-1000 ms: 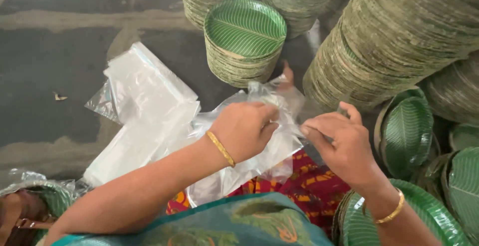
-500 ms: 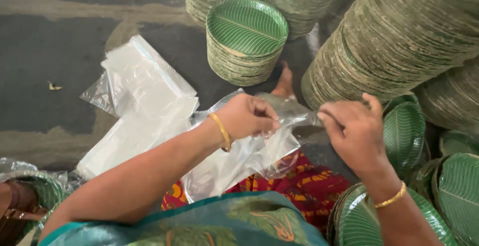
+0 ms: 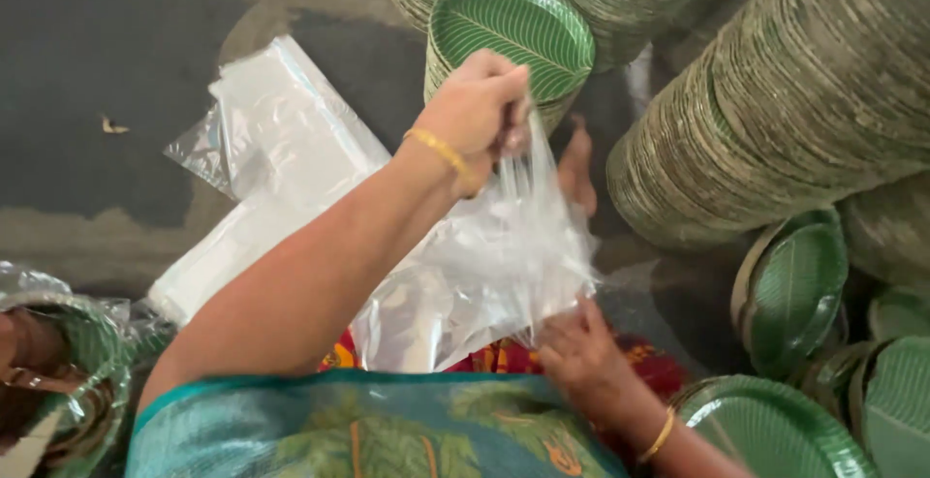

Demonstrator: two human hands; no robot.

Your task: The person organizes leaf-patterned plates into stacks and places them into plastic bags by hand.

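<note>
My left hand (image 3: 481, 110) is raised and pinches the top edge of a clear plastic bag (image 3: 484, 265), which hangs down from it. Lower down, my right hand (image 3: 581, 352) grips the bag's bottom part near my lap. Both wrists wear a gold bangle. Just behind the left hand stands a stack of green leaf-pattern paper plates (image 3: 518, 28), upright on the floor.
A pile of flat clear plastic bags (image 3: 276, 149) lies on the dark floor at the left. Long leaning stacks of plates (image 3: 775, 110) fill the right side, with loose green plates (image 3: 794, 294) below them. A wrapped plate bundle (image 3: 68, 371) sits at bottom left.
My left hand has lifted the bag's upper edge up toward the plate stack. The right hand has dropped from level with the left down to the bag's lower part.
</note>
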